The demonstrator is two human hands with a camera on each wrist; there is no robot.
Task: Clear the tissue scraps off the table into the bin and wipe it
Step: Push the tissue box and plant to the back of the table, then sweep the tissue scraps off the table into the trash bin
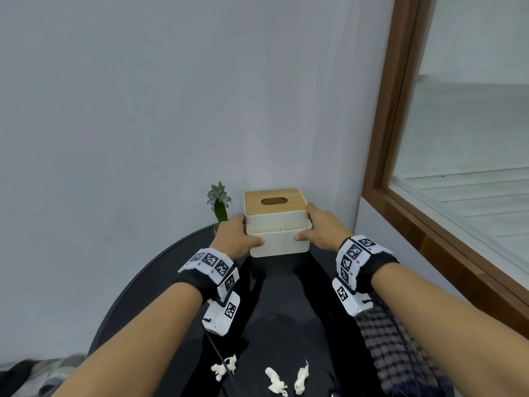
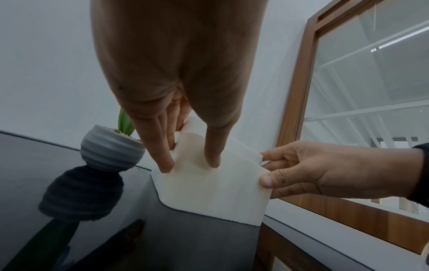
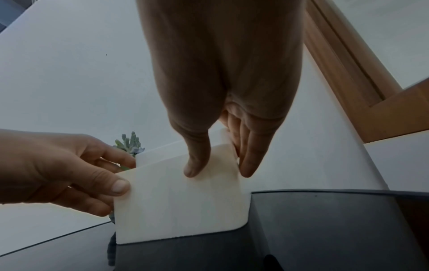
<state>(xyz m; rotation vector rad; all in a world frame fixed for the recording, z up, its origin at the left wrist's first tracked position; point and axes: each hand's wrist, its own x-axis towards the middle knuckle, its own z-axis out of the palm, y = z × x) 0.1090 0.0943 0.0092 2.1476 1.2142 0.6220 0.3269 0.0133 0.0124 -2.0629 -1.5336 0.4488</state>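
Round black table (image 1: 137, 285): both hands grip tissue box (image 1: 279, 245) near far edge.

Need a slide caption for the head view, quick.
Both hands grip the tissue box; tissue scraps remain.

The bench (image 1: 160, 270) is glossy black — it mirrors the ribbed, matt grey pot (image 2: 111, 148). The tissue box (image 1: 279, 245) has smooth matt cream walls and a pale wooden lid (image 1: 274, 202); the scraps (image 1: 276, 383) are crumpled white paper — the window frame (image 1: 383, 156) is brown wood.

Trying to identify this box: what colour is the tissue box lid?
Light wood brown, on the tissue box lid, with a white body; head view shows it best.
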